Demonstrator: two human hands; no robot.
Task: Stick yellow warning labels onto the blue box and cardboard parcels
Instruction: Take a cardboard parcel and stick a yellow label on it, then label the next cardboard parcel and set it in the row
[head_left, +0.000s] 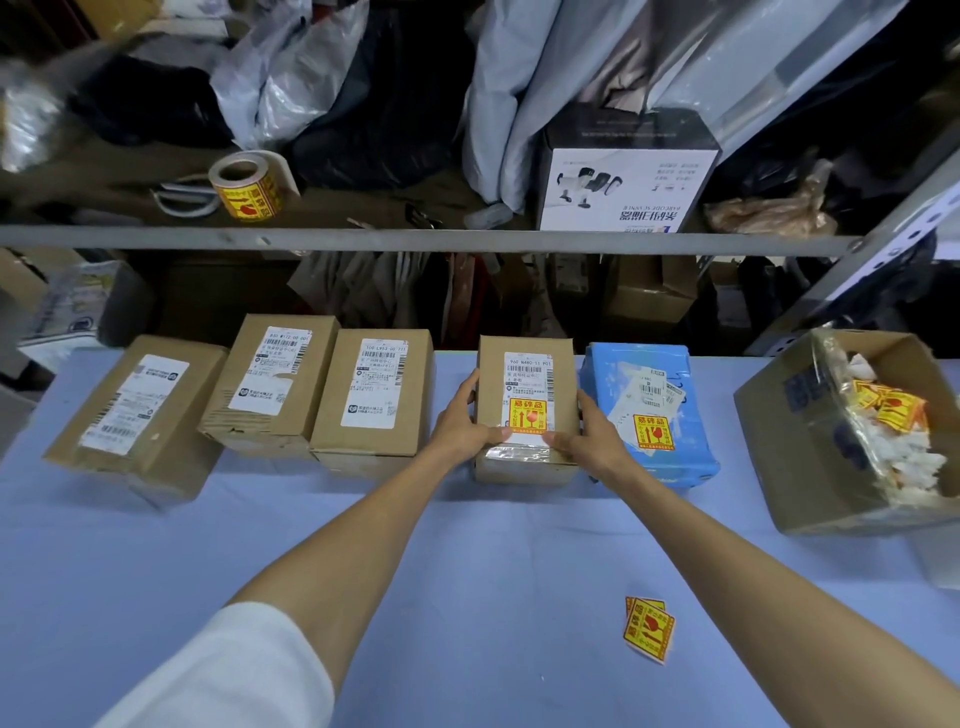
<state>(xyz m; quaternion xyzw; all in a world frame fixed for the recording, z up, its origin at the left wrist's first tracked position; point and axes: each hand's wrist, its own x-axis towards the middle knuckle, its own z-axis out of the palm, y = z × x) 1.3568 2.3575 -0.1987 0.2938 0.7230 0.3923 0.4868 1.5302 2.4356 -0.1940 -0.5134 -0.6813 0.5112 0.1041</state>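
A small cardboard parcel (524, 364) stands at the table's middle with a yellow warning label (527, 415) on its top. My left hand (462, 421) grips its left side and my right hand (589, 434) grips its right side, thumbs on top. Right of it lies the blue box (613, 379), which also bears a yellow label (652, 430). Three more cardboard parcels (376, 441) (280, 436) (135, 457) line up to the left, showing only white shipping labels. Loose yellow labels (649, 629) lie on the blue tablecloth near my right forearm.
An open cardboard box (789, 457) with peeled backings and yellow scraps stands at the right. On the shelf (415, 241) behind sit a roll of yellow labels (247, 189), scissors (182, 200), bags and a white scanner box (623, 192).
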